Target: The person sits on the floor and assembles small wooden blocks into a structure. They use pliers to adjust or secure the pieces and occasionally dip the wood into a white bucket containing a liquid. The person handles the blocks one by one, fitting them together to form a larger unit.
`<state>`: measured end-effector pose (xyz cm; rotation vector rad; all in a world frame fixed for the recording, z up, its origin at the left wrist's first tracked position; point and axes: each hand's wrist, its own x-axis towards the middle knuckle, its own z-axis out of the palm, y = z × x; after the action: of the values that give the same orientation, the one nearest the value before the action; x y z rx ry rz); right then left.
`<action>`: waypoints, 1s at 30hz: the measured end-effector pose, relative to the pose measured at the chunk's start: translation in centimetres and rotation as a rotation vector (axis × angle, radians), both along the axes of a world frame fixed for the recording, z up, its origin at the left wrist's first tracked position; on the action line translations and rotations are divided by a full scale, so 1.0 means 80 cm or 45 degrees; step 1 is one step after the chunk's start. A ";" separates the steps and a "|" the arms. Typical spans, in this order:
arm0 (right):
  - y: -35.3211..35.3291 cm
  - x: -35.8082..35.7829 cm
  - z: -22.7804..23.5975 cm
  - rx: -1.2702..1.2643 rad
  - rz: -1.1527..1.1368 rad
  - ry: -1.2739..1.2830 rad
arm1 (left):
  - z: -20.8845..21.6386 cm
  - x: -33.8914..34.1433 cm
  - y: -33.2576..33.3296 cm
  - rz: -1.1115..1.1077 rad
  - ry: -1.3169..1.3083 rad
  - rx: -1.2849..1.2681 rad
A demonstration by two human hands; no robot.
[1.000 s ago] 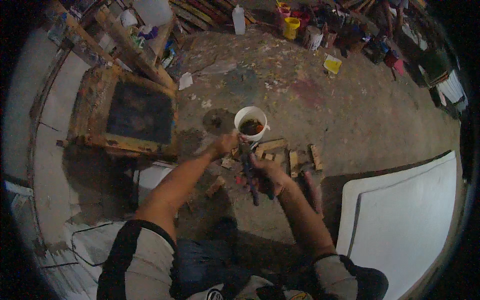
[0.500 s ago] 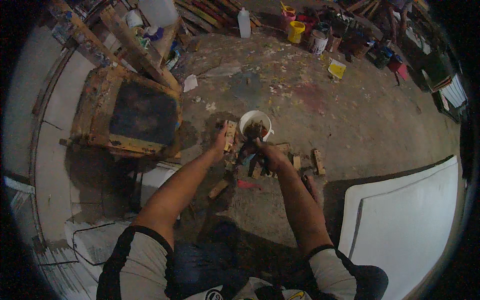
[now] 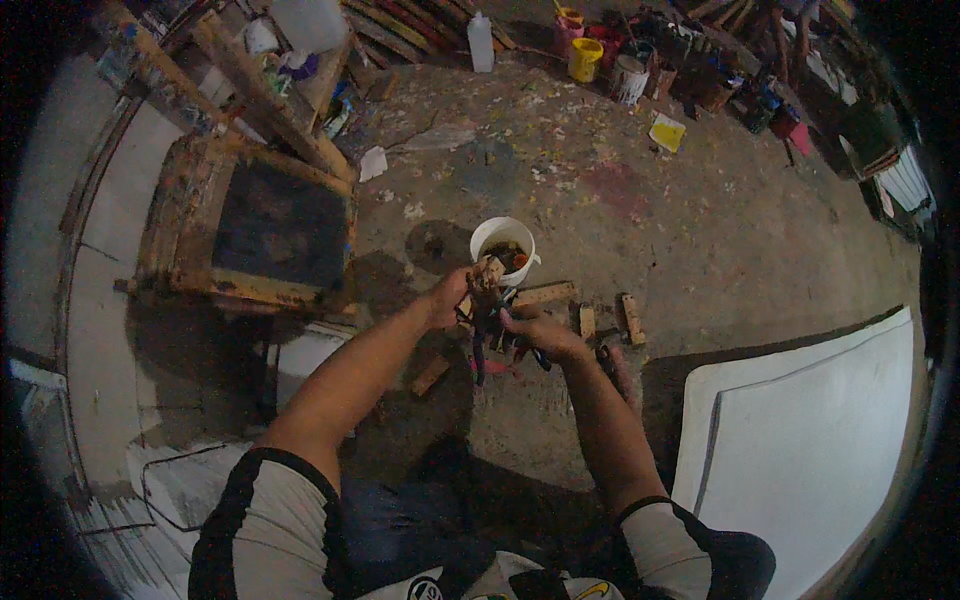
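Note:
My left hand (image 3: 452,300) is closed around a short wooden block (image 3: 488,270), tilted just in front of a white bucket (image 3: 531,240). In my right hand (image 3: 535,330) are pliers with dark handles (image 3: 479,355), the handles spread apart. The jaws lie against or very near the block; I cannot tell whether they grip anything. Dark and reddish bits lie inside the bucket. Several more wooden blocks (image 3: 632,319) rest on the floor around my hands, one (image 3: 431,374) below my left forearm. A red piece (image 3: 488,367) lies beneath the pliers.
A paint-stained wooden frame with a dark panel (image 3: 280,225) stands at left. A large white board (image 3: 800,430) leans in at right. Paint buckets (image 3: 585,62), a pale bottle (image 3: 481,45) and timber line the back. Another person's limbs (image 3: 790,45) show at far right.
The block has turned and come toward my right hand. My right hand has drawn the pliers back from over the bucket to the block, and their handles have spread.

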<state>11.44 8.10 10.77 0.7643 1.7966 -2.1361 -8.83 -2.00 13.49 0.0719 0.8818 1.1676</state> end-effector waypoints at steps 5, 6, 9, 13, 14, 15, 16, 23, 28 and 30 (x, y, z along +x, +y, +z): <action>-0.001 -0.004 0.017 -0.188 0.010 0.034 | 0.001 -0.014 -0.012 -0.024 -0.078 0.040; 0.000 -0.005 0.015 -0.262 0.009 0.087 | -0.003 -0.017 -0.014 -0.025 -0.063 0.030; -0.005 0.000 0.006 -0.345 -0.126 0.093 | 0.010 -0.018 -0.011 -0.076 -0.009 0.032; -0.011 0.005 0.038 -0.777 -0.099 0.206 | 0.060 0.004 -0.004 -0.118 0.480 -0.252; -0.011 0.007 0.054 -0.918 -0.070 0.251 | 0.071 0.011 -0.001 -0.126 0.636 -0.347; -0.011 0.008 0.067 -1.059 -0.040 0.296 | 0.078 0.016 0.002 -0.133 0.792 -0.443; -0.017 0.007 0.062 -1.081 -0.070 0.306 | 0.074 0.016 0.003 -0.150 0.885 -0.483; -0.064 -0.002 0.027 -0.902 -0.304 0.288 | 0.084 0.018 0.014 -0.357 1.078 -0.417; -0.060 -0.003 0.028 -0.944 -0.336 0.282 | 0.028 0.009 0.016 -0.199 0.851 -0.363; -0.084 -0.022 0.021 -0.625 -0.274 0.242 | -0.063 -0.046 -0.015 -0.092 0.741 -0.268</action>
<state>9.69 1.36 12.42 0.6663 1.2138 -2.7162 -12.47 -3.20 8.47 0.2792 1.4974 0.9907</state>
